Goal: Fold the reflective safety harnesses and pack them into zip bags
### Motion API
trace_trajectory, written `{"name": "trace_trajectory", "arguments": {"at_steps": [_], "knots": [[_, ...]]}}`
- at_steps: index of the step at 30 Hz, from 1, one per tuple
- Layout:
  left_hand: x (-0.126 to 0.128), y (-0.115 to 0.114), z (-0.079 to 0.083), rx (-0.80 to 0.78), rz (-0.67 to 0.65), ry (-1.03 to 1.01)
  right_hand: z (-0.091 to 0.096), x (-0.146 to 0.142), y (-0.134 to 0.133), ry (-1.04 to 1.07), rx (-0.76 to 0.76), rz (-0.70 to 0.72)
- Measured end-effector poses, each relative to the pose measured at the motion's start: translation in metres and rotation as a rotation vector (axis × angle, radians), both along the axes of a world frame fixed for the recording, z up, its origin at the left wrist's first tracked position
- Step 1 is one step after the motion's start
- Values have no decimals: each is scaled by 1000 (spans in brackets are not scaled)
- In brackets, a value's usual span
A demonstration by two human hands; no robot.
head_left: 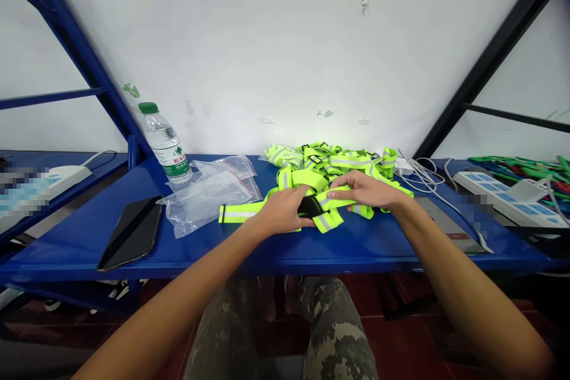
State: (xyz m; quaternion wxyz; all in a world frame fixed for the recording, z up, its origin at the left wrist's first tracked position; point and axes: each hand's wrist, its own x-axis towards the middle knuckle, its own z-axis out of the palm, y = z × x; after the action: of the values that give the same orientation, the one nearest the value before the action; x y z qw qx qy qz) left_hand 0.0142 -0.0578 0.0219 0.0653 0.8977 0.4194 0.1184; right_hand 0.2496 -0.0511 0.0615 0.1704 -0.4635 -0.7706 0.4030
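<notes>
A neon yellow reflective strap (236,212) with a grey stripe lies across the blue shelf (80,243) in front of me. My left hand (282,209) is closed on it beside a black buckle (310,206). My right hand (367,190) presses down on the same strap's folded part, fingers together and curled over it. Behind both hands sits a heap of more neon yellow straps (332,161).
Left of the straps are clear plastic bags (209,193), a water bottle (164,142) with a green cap and a dark phone (131,231). White cables (423,175) and a power strip (507,197) lie right. Another power strip (66,177) sits far left.
</notes>
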Motion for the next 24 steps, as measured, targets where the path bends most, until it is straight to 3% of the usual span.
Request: {"name": "trace_trajectory", "arguments": {"at_steps": [5, 9, 11, 12, 16, 18, 19, 22, 24], "knots": [[-13, 6, 20, 198, 103, -217, 8, -3, -3, 291, 67, -158], [-12, -14, 31, 368, 405, -434, 9, -17, -5, 607, 71, -296], [-7, -27, 32, 246, 464, -534, 13, -29, -8, 714, 75, -338], [-4, -31, 33, 107, 447, -586, 16, -36, -11, 743, 78, -357], [1, -34, 40, -764, 294, -839, 22, -62, -24, 784, 205, -491], [-1, -33, 48, -1040, 295, -970, 20, -70, -30, 736, 342, -540], [-2, -34, 52, -1063, 330, -1042, 19, -72, -33, 701, 408, -560], [-2, -45, 64, -877, 438, -1251, 15, -74, -36, 632, 565, -689], [2, -52, 70, -823, 421, -1305, 12, -77, -37, 633, 661, -789]]}}
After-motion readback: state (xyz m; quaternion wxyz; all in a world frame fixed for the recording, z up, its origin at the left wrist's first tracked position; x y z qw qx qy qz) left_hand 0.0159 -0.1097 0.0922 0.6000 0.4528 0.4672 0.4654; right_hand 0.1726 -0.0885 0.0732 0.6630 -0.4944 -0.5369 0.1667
